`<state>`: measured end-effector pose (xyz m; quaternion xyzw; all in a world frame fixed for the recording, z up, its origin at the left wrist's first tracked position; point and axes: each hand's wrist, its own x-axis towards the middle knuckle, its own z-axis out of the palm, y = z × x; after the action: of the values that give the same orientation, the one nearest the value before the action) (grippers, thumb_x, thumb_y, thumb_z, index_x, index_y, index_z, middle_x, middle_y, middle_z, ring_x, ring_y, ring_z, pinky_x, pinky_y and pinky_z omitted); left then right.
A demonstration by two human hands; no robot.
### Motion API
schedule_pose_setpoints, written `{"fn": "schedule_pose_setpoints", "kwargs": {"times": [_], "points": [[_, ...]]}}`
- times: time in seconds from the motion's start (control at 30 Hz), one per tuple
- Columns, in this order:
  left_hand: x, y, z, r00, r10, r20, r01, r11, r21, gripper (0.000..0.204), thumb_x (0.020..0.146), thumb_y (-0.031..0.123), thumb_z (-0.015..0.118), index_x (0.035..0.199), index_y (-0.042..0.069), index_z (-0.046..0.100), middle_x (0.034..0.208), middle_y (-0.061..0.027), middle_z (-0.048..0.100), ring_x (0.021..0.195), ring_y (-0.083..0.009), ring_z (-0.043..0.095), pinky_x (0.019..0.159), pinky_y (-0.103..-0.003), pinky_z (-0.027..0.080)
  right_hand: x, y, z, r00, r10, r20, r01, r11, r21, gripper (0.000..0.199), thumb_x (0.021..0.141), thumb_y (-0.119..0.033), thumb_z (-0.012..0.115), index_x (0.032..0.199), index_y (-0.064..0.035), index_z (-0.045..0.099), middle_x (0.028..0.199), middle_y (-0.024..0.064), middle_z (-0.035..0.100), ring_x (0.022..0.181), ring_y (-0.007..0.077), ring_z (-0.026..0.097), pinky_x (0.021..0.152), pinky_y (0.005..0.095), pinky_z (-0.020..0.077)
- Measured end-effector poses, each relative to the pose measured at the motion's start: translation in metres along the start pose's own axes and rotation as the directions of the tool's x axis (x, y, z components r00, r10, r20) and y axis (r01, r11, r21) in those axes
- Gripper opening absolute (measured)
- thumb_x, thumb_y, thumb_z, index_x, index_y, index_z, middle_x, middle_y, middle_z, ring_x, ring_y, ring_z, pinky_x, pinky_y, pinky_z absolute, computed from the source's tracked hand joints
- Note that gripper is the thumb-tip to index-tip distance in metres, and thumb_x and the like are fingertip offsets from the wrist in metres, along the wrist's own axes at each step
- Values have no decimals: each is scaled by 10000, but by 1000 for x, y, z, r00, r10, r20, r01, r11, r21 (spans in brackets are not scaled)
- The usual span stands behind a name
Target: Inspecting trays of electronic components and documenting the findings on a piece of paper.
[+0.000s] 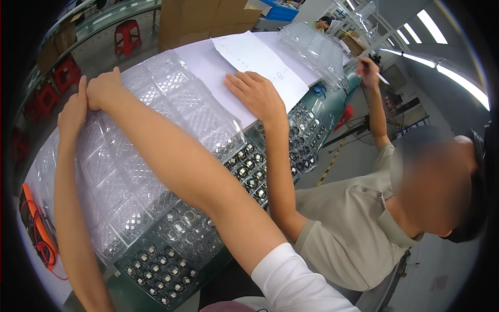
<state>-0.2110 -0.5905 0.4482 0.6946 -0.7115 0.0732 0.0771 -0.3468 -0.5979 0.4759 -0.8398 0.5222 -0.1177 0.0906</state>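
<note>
Wide clear plastic blister trays with ribbed pockets spread over the white table. At their far left edge my left hand and my right hand meet, closed on the tray's edge; some fingers are hidden below it. My right arm crosses over the sheet. Nearer me lies a tray of small black parts with pale square centres, and beside it a tray of round clear lens-like pieces. More filled pockets show beyond my right arm.
At right, a co-worker's one hand rests by a white paper sheet; the other hand holds a pen. Stacked clear trays stand at the far end. An orange-and-black multimeter lies far left. Red stools and cardboard boxes stand beyond.
</note>
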Motion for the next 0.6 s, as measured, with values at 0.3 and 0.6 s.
{"fn": "schedule_pose_setpoints", "kwargs": {"times": [0.3, 0.6], "points": [[-1, 4, -7, 996, -64, 63, 67, 997, -44, 488, 927, 267, 259, 1405, 275, 165, 1232, -119, 524, 1078, -329, 534, 887, -485, 406, 1, -4, -2, 999, 1, 45, 1, 1000, -28, 319, 786, -232, 502, 1039, -123, 662, 1107, 69, 625, 1100, 248, 549, 1043, 495, 212], [-5, 8, -9, 999, -34, 16, 34, 999, 8, 469, 934, 310, 219, 1401, 286, 184, 1244, -119, 518, 1075, -339, 533, 896, -475, 399, 1, -1, -3, 999, 6, 37, -6, 1000, -7, 324, 782, -222, 507, 1049, -118, 658, 1112, 76, 623, 1106, 251, 546, 1047, 491, 211]]}}
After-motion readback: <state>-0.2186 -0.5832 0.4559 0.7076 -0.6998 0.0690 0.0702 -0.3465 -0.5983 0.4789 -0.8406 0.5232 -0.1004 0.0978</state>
